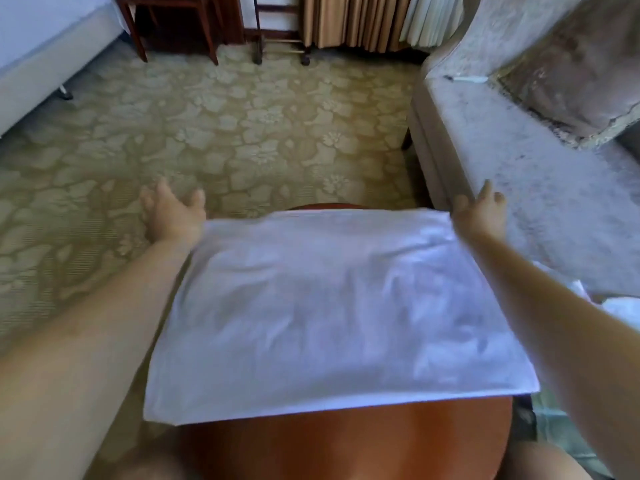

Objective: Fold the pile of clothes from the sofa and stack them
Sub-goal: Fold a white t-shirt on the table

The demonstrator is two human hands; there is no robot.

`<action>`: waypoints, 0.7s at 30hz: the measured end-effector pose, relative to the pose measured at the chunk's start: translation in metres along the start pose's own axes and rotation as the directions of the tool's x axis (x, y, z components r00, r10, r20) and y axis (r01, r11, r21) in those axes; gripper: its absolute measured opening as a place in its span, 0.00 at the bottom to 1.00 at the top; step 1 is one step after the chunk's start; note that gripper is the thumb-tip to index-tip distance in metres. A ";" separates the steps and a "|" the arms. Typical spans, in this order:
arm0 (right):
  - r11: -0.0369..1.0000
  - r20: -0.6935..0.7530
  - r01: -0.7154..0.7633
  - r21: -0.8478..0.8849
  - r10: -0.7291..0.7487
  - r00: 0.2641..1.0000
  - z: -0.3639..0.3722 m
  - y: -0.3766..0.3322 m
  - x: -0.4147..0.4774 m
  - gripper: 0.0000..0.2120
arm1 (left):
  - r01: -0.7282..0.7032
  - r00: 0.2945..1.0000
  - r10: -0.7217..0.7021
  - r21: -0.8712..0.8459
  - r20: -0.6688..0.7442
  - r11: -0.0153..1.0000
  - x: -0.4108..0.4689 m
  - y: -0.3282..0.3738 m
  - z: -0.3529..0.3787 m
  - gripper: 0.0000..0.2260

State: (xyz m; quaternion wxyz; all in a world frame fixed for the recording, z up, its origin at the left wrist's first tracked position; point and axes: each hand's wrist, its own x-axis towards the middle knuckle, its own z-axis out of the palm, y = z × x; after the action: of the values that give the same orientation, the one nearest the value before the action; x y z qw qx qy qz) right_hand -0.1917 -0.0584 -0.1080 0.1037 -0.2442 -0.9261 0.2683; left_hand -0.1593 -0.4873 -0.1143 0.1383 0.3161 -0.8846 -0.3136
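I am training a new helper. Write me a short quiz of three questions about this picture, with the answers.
1. True or false: the white cloth lies spread on the round wooden table.
2. The left hand and right hand are: A) curled round the cloth; B) open at its far corners; C) under the table.
3. Fill in: the sofa stands on the person's ____ side.
Key: 1 true; 2 B; 3 right.
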 end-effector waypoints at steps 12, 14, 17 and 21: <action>0.833 0.424 0.421 -0.360 -0.256 0.869 0.040 0.060 -0.190 0.33 | -0.363 0.903 0.193 0.443 0.384 0.820 -0.181 -0.082 0.015 0.30; 0.833 0.450 0.413 -0.369 -0.229 0.863 0.031 0.071 -0.197 0.34 | -0.383 0.891 0.204 0.430 0.405 0.817 -0.194 -0.084 0.009 0.29; 0.828 0.469 0.417 -0.375 -0.218 0.856 0.019 0.088 -0.207 0.35 | -0.320 0.922 0.180 0.410 0.344 0.854 -0.208 -0.083 0.003 0.30; 0.828 0.482 0.401 -0.393 -0.187 0.856 0.005 0.106 -0.210 0.35 | -0.134 0.961 0.039 0.335 0.274 0.933 -0.207 -0.079 -0.009 0.37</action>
State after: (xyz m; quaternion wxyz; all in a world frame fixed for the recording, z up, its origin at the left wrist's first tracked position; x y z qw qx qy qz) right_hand 0.0290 -0.0895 -0.1826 -0.1223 -0.0487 -0.9897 0.0571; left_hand 0.0395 -0.4057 -0.1672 -0.0250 0.2517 -0.9499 -0.1838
